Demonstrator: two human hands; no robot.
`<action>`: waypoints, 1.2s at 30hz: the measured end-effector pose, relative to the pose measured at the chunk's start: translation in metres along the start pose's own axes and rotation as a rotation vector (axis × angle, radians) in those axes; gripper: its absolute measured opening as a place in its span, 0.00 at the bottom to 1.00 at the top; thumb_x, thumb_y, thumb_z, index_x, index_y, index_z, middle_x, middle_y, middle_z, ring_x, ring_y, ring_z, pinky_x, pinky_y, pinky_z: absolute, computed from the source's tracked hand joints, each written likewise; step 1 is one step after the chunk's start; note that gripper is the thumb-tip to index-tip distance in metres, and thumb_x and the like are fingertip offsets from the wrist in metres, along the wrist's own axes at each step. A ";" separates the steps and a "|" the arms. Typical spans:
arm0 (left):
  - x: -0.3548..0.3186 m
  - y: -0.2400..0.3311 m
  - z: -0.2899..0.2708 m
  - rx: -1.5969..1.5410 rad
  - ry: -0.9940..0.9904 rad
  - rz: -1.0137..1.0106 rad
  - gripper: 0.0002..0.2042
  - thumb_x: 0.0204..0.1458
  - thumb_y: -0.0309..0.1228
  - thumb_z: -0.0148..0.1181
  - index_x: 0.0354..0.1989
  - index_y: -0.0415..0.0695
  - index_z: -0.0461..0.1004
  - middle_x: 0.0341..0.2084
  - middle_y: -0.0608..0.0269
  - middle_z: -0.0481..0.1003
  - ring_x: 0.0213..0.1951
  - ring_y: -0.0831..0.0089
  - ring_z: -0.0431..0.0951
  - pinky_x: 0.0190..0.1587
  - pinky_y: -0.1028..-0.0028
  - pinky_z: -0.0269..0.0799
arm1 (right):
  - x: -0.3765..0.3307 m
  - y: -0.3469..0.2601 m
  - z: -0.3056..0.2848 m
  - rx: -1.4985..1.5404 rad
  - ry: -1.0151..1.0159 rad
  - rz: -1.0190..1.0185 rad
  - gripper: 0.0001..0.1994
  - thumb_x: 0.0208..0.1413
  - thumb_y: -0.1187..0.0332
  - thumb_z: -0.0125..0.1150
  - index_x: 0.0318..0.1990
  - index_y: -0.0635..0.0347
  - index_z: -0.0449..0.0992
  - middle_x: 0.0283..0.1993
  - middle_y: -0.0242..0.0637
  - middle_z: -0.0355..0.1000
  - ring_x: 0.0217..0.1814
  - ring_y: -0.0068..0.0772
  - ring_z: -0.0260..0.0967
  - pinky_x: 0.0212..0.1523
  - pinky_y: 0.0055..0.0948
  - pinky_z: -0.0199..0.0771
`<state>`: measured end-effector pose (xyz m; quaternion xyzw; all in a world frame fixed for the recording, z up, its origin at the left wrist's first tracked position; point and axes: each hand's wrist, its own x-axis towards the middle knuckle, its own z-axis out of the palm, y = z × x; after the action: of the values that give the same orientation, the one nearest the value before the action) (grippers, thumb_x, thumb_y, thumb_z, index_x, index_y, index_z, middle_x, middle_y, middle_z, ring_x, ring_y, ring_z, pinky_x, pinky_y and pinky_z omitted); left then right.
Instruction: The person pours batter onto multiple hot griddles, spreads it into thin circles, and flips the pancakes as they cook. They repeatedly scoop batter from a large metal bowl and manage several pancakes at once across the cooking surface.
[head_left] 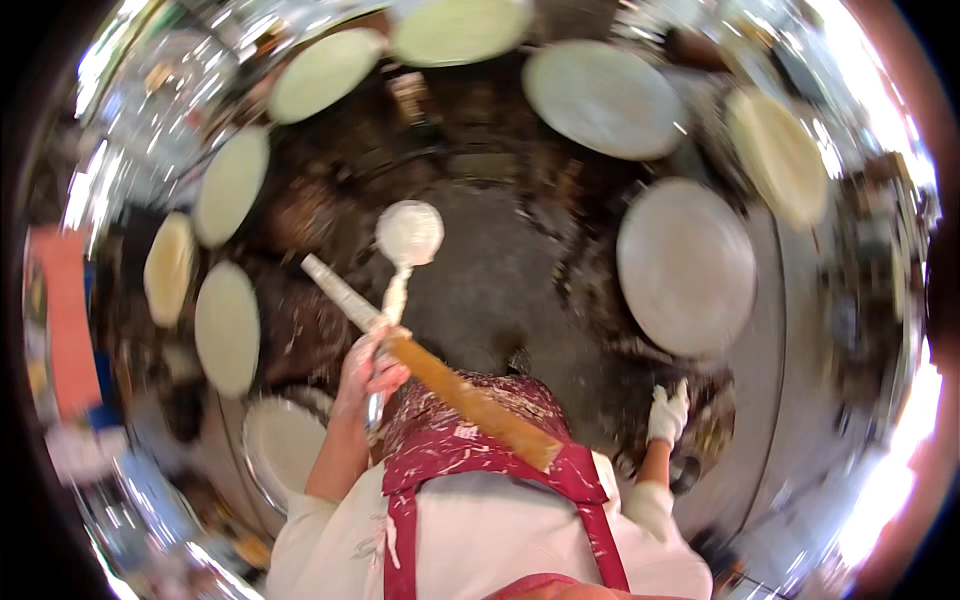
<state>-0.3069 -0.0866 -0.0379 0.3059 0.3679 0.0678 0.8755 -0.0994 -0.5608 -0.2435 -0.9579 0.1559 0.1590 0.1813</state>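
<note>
The left hand [368,368] is closed around two things at once: a ladle [408,236] whose white-coated bowl points away from the body, and a long stick [430,370], wooden near the chest and white-smeared at its far end, lying crosswise through the fist. The right hand [668,412], pale with batter or a glove, hangs low beside the hip near a small dark pot [686,470]; whether it holds anything I cannot tell.

Around the grip, round discs [686,266] lie in a ring on a dark surface [490,280]: greyish ones to the right and far right, creamier ones [228,328] to the left and beyond the ladle. By my judgement most of the ring is already filled, and the bare dark patch just past the ladle is what remains uncovered.

A red apron [470,450], splashed white, covers the front. The rim of the view is blurred, shiny clutter; bright light falls from the right.
</note>
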 end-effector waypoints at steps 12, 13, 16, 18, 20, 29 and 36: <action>-0.155 -0.075 -0.288 -0.332 0.524 0.540 0.11 0.65 0.39 0.49 0.38 0.44 0.64 0.18 0.70 0.61 0.14 0.83 0.57 0.16 0.82 0.55 | -0.472 -0.380 0.101 -0.585 -0.960 -1.951 0.37 0.53 0.54 0.62 0.69 0.52 0.56 0.57 0.50 0.70 0.56 0.51 0.71 0.54 0.43 0.73; -0.164 -0.099 -0.274 -0.395 0.632 0.540 0.14 0.65 0.42 0.48 0.38 0.42 0.65 0.17 0.71 0.61 0.13 0.83 0.57 0.15 0.82 0.54 | -0.488 -0.374 0.116 -0.887 -0.997 -1.841 0.31 0.57 0.59 0.57 0.68 0.48 0.56 0.56 0.48 0.70 0.53 0.53 0.72 0.51 0.47 0.73; -0.210 -0.117 -0.337 -0.568 0.690 0.513 0.18 0.65 0.45 0.47 0.38 0.40 0.67 0.15 0.71 0.60 0.11 0.83 0.56 0.14 0.82 0.53 | -0.535 -0.336 0.195 -0.548 -1.113 -1.865 0.30 0.59 0.61 0.54 0.69 0.43 0.56 0.55 0.47 0.71 0.51 0.53 0.73 0.48 0.46 0.75; -0.251 -0.123 -0.370 -0.586 0.761 0.593 0.19 0.64 0.44 0.49 0.35 0.37 0.69 0.13 0.71 0.60 0.10 0.82 0.53 0.13 0.80 0.53 | -0.555 -0.322 0.217 -0.032 -1.215 -1.717 0.25 0.59 0.63 0.58 0.65 0.47 0.63 0.53 0.47 0.73 0.49 0.48 0.75 0.48 0.38 0.76; -0.268 -0.139 -0.416 -0.517 0.877 0.658 0.15 0.64 0.40 0.50 0.34 0.38 0.69 0.14 0.71 0.60 0.11 0.81 0.58 0.14 0.80 0.55 | -0.556 -0.325 0.253 0.228 -1.239 -1.645 0.24 0.57 0.69 0.63 0.61 0.57 0.67 0.54 0.45 0.74 0.49 0.36 0.76 0.50 0.29 0.75; -0.258 -0.166 -0.601 1.150 1.053 -0.160 0.12 0.58 0.29 0.45 0.38 0.32 0.73 0.32 0.34 0.76 0.38 0.40 0.78 0.41 0.49 0.74 | -0.529 -0.294 0.320 0.252 -1.233 -0.861 0.20 0.57 0.75 0.64 0.57 0.68 0.72 0.47 0.34 0.75 0.45 0.18 0.70 0.49 0.20 0.72; -0.227 -0.179 -0.677 0.929 1.083 -0.128 0.17 0.61 0.37 0.45 0.33 0.36 0.74 0.27 0.40 0.77 0.29 0.48 0.78 0.34 0.53 0.73 | -0.486 -0.256 0.340 0.094 -1.069 -1.020 0.18 0.57 0.74 0.64 0.54 0.68 0.73 0.47 0.35 0.76 0.47 0.22 0.72 0.52 0.21 0.71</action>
<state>-0.9534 0.0202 -0.3726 0.5482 0.7589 -0.0052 0.3514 -0.5308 -0.0816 -0.2925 -0.6945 -0.4113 0.4931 0.3246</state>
